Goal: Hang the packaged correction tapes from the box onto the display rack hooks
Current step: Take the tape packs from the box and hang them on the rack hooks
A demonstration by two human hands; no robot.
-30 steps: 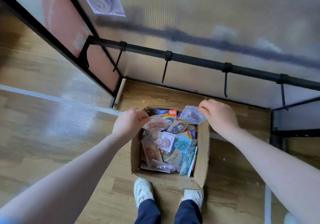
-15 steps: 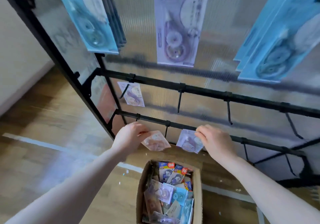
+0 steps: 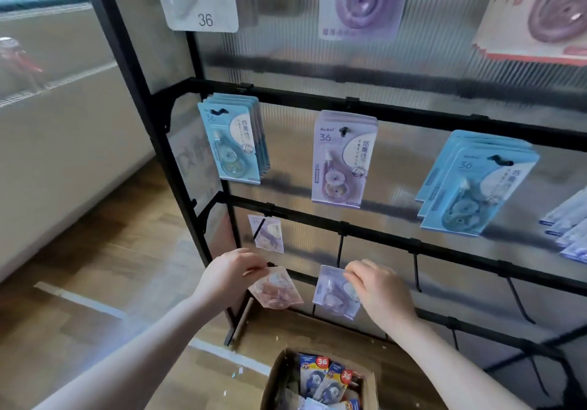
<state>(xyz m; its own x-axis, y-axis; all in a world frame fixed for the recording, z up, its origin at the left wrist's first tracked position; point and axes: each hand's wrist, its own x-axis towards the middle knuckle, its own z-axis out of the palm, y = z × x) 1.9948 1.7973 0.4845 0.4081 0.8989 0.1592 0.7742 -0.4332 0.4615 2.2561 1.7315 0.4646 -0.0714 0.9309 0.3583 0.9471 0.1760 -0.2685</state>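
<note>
Holding two packets up at the rack's lower bars

Left hand [image 3: 229, 274] pinches a pink packet [image 3: 276, 289], right hand [image 3: 378, 289] pinches a purple packet [image 3: 333, 292]; box [image 3: 279, 378] at bottom centre.

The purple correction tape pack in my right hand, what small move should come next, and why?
Probably lift the purple correction tape pack in the right hand onto the bare black hook just above it; that hook is empty, and the pack's top edge sits just below its tip.
</note>
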